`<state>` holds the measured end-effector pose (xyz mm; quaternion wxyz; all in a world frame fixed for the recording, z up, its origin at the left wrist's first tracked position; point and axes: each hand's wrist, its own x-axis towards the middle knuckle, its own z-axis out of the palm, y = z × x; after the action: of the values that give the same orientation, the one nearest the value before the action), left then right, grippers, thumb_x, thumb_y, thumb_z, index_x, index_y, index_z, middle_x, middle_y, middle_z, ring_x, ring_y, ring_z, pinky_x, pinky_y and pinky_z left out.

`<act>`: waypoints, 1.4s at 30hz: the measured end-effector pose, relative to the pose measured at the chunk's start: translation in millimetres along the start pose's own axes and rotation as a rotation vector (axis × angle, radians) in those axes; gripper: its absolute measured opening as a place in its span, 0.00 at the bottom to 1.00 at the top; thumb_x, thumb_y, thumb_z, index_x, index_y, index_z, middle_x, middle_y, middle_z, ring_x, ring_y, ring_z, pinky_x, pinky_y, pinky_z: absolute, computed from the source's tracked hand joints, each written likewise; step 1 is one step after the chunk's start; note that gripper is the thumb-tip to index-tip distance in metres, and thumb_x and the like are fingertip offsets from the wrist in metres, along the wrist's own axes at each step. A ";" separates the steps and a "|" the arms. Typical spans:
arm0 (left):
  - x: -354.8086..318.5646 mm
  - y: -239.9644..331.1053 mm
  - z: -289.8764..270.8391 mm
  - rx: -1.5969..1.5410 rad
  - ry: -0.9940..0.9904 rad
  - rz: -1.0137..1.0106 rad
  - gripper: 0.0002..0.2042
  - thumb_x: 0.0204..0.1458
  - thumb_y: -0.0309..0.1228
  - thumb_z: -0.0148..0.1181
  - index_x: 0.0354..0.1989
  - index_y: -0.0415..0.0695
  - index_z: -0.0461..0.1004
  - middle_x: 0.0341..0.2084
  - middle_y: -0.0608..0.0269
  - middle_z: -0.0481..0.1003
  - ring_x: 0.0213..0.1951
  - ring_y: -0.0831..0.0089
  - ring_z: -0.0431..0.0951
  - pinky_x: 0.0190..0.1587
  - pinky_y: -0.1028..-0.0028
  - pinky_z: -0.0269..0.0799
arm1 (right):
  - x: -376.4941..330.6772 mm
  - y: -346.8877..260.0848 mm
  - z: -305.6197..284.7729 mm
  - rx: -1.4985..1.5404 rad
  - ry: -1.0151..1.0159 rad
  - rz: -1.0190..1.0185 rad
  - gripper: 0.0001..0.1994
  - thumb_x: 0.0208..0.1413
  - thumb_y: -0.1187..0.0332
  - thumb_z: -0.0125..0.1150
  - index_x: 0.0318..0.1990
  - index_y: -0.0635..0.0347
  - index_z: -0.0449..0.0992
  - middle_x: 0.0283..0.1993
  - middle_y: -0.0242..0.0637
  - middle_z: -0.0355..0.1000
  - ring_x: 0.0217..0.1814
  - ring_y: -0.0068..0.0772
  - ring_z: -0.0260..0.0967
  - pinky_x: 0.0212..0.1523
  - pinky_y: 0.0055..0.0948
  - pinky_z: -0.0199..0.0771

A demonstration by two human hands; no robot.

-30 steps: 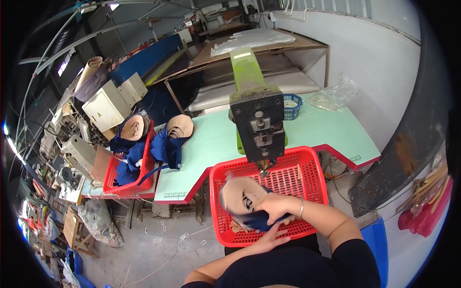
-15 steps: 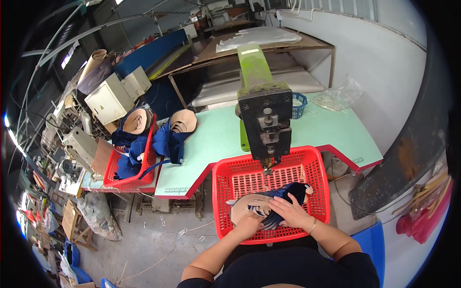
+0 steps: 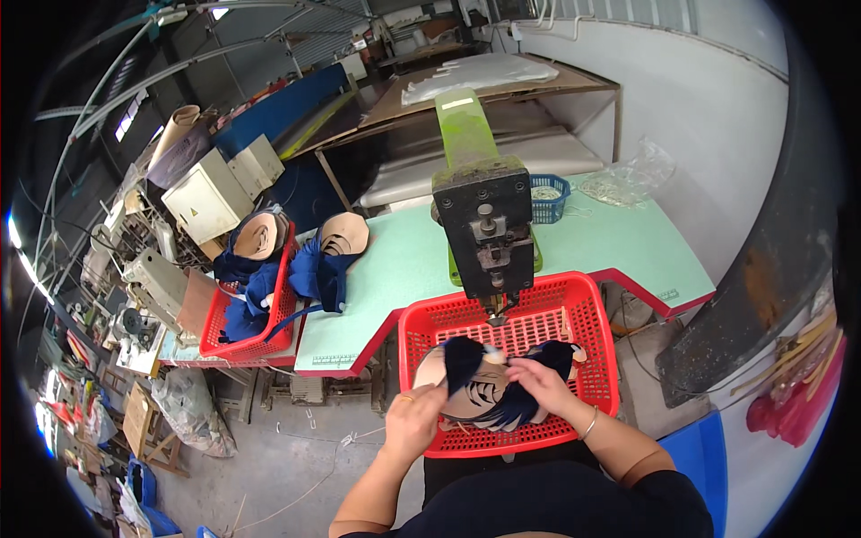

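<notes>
A red plastic basket (image 3: 610, 386) sits in front of me, holding a stack of beige rounded pieces (image 3: 471, 394) with dark blue fabric. At the stack's left edge my left hand (image 3: 414, 421) is closed, its fingertips pinching a blue fabric piece (image 3: 463, 357) that is raised and slightly blurred. My right hand (image 3: 543, 386), wearing a bracelet, is over the stack's right part. Its bent fingers point left, close to the blue piece's whitish end; whether they grip it I cannot tell. Above the basket's far side hangs the head of a green and black press machine (image 3: 484, 229).
Behind the basket stretches a light green worktable (image 3: 395, 251) with a red edge. At left, a second red basket (image 3: 211, 327) holds more blue and beige pieces, and another bundle (image 3: 327, 260) lies beside it. A small blue basket (image 3: 549, 202) stands behind the machine.
My left hand has moved left and toward me from the stack's middle. A blue fabric piece now rises above the stack. My right hand has lifted from lying flat, its fingers now bent.
</notes>
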<state>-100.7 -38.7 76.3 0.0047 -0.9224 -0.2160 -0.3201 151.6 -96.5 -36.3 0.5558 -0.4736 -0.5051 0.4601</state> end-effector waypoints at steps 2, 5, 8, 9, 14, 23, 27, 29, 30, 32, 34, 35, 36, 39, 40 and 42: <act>-6.6 0.7 -0.2 -0.044 -0.009 0.222 0.15 0.36 0.25 0.56 0.38 0.44 0.73 0.36 0.64 0.75 0.40 0.70 0.75 0.43 0.70 0.69 | 16.3 -20.9 5.5 0.972 -0.240 0.428 0.18 0.58 0.64 0.52 0.53 0.63 0.65 0.50 0.36 0.68 0.49 0.30 0.68 0.49 0.33 0.68; -9.4 4.4 6.8 -0.007 -0.208 0.215 0.20 0.37 0.26 0.60 0.45 0.44 0.70 0.43 0.57 0.71 0.48 0.66 0.71 0.50 0.68 0.64 | 21.7 -56.8 22.0 0.935 -0.177 0.287 0.15 0.55 0.71 0.54 0.50 0.62 0.67 0.45 0.34 0.71 0.47 0.27 0.69 0.47 0.29 0.71; -6.9 1.6 21.5 -0.515 -0.282 -0.167 0.27 0.37 0.28 0.66 0.50 0.41 0.66 0.51 0.52 0.66 0.56 0.61 0.64 0.59 0.67 0.54 | 24.1 -56.3 34.0 0.523 -0.081 0.074 0.15 0.50 0.77 0.58 0.47 0.63 0.69 0.42 0.32 0.70 0.44 0.21 0.67 0.47 0.23 0.69; -10.9 0.0 32.6 -0.901 -0.251 -0.382 0.27 0.39 0.26 0.65 0.51 0.40 0.65 0.50 0.54 0.67 0.55 0.65 0.65 0.58 0.67 0.56 | 24.3 -58.9 38.2 0.419 -0.114 0.062 0.15 0.49 0.77 0.59 0.46 0.63 0.69 0.43 0.31 0.70 0.44 0.20 0.67 0.46 0.23 0.69; -5.8 17.3 79.0 -1.559 0.152 -0.804 0.16 0.49 0.24 0.58 0.48 0.40 0.68 0.42 0.63 0.73 0.46 0.76 0.71 0.50 0.74 0.66 | 21.0 -62.3 33.0 0.591 -0.098 0.198 0.18 0.48 0.78 0.59 0.48 0.62 0.66 0.45 0.33 0.68 0.46 0.22 0.67 0.48 0.23 0.68; -9.1 24.5 88.7 -1.392 0.158 -1.033 0.12 0.49 0.25 0.59 0.42 0.37 0.71 0.34 0.62 0.75 0.34 0.76 0.75 0.40 0.75 0.72 | 10.1 -34.1 29.0 -0.103 -0.066 -0.164 0.09 0.54 0.75 0.54 0.43 0.63 0.72 0.47 0.36 0.67 0.51 0.24 0.63 0.49 0.22 0.64; -8.3 31.8 83.1 -1.013 0.170 -0.910 0.10 0.48 0.26 0.60 0.38 0.35 0.74 0.31 0.63 0.76 0.32 0.78 0.76 0.37 0.77 0.72 | -4.4 -28.4 35.4 0.759 -0.073 0.203 0.11 0.58 0.66 0.51 0.41 0.64 0.73 0.45 0.34 0.68 0.46 0.22 0.63 0.45 0.21 0.64; -7.5 34.8 79.9 -0.951 0.144 -0.845 0.09 0.48 0.27 0.60 0.36 0.35 0.74 0.30 0.63 0.77 0.32 0.79 0.76 0.37 0.78 0.72 | -7.6 -25.0 30.2 0.626 -0.077 0.292 0.10 0.57 0.67 0.53 0.39 0.64 0.73 0.42 0.32 0.68 0.42 0.21 0.64 0.44 0.21 0.64; -8.2 36.0 79.4 -0.921 0.131 -0.813 0.09 0.48 0.27 0.61 0.36 0.35 0.74 0.30 0.63 0.77 0.32 0.79 0.76 0.36 0.79 0.72 | -9.0 -23.3 26.4 0.559 -0.079 0.336 0.09 0.56 0.67 0.54 0.38 0.64 0.73 0.41 0.32 0.69 0.41 0.21 0.65 0.44 0.21 0.65; -10.8 35.1 82.4 -0.884 0.136 -0.813 0.08 0.49 0.26 0.59 0.35 0.35 0.74 0.29 0.63 0.77 0.31 0.79 0.76 0.36 0.78 0.72 | -4.1 -23.6 24.4 0.597 -0.112 0.359 0.07 0.53 0.70 0.57 0.38 0.63 0.71 0.38 0.31 0.69 0.39 0.19 0.66 0.42 0.21 0.66; -14.3 30.2 90.1 -0.953 0.162 -0.859 0.08 0.49 0.25 0.59 0.36 0.35 0.74 0.30 0.63 0.77 0.31 0.78 0.76 0.36 0.78 0.72 | -2.8 -33.9 29.3 0.554 -0.105 0.261 0.08 0.51 0.73 0.59 0.38 0.62 0.70 0.38 0.31 0.69 0.40 0.19 0.66 0.43 0.21 0.66; -15.0 29.8 90.7 -0.978 0.174 -0.864 0.08 0.49 0.24 0.58 0.36 0.35 0.74 0.30 0.63 0.77 0.32 0.78 0.75 0.37 0.77 0.72 | -1.7 -40.8 30.6 0.554 -0.059 0.296 0.12 0.50 0.75 0.59 0.43 0.62 0.69 0.38 0.31 0.69 0.40 0.18 0.66 0.43 0.22 0.66; -15.0 30.0 90.0 -1.004 0.186 -0.869 0.07 0.49 0.24 0.58 0.36 0.35 0.74 0.31 0.63 0.77 0.32 0.78 0.75 0.37 0.77 0.72 | 0.4 -42.7 30.3 0.573 -0.095 0.324 0.12 0.50 0.74 0.59 0.43 0.62 0.69 0.38 0.30 0.69 0.40 0.18 0.66 0.44 0.22 0.66; -10.6 32.1 88.1 -1.048 0.284 -0.835 0.07 0.48 0.22 0.58 0.37 0.35 0.73 0.32 0.62 0.76 0.34 0.77 0.75 0.38 0.77 0.71 | 4.7 -43.0 28.6 0.614 -0.170 0.395 0.13 0.51 0.73 0.59 0.45 0.61 0.70 0.39 0.29 0.69 0.41 0.18 0.65 0.45 0.22 0.65; -7.0 33.3 85.9 -1.057 0.324 -0.815 0.08 0.48 0.22 0.58 0.37 0.35 0.73 0.32 0.62 0.76 0.34 0.77 0.75 0.39 0.77 0.71 | 5.9 -39.4 28.0 0.624 -0.172 0.410 0.14 0.51 0.73 0.59 0.46 0.61 0.70 0.39 0.28 0.69 0.41 0.18 0.65 0.46 0.22 0.64; 1.9 38.2 77.3 -1.041 0.383 -0.797 0.07 0.47 0.21 0.58 0.36 0.36 0.73 0.33 0.63 0.75 0.35 0.77 0.74 0.40 0.77 0.70 | 7.1 -39.1 26.7 0.645 -0.160 0.432 0.14 0.51 0.72 0.59 0.47 0.61 0.71 0.39 0.27 0.69 0.41 0.18 0.64 0.47 0.21 0.63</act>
<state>-38.5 -61.2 21.0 -0.5197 -0.5817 -0.3524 -0.5170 126.7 -92.8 4.4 0.5252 -0.3329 -0.2651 0.7369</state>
